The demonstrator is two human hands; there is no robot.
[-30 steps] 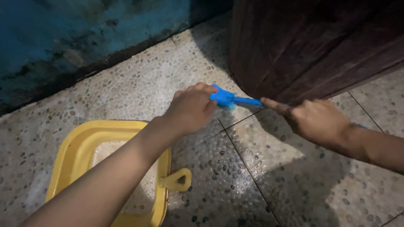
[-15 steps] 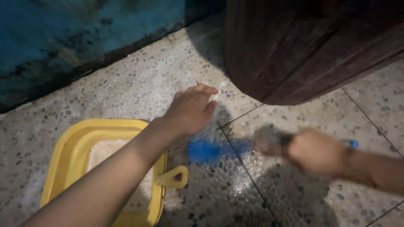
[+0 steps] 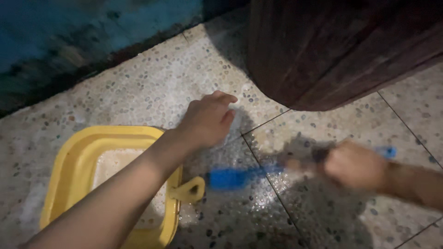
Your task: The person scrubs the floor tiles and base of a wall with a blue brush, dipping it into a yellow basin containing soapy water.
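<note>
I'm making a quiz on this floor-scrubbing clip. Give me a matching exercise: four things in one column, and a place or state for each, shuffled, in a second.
Things:
1. blue brush
2. yellow basin
3. left hand
4. right hand

Places or states:
A. lower left on the floor, foamy water inside
B. blurred, closed around the brush handle
C. head down on the wet tiles beside the basin's tab
D. resting on the floor, holding nothing

Pairs: 1-C, 2-A, 3-D, 4-B

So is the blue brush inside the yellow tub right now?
No, the blue brush lies on the pebbled floor beside the yellow tub, held by the right hand.
</note>
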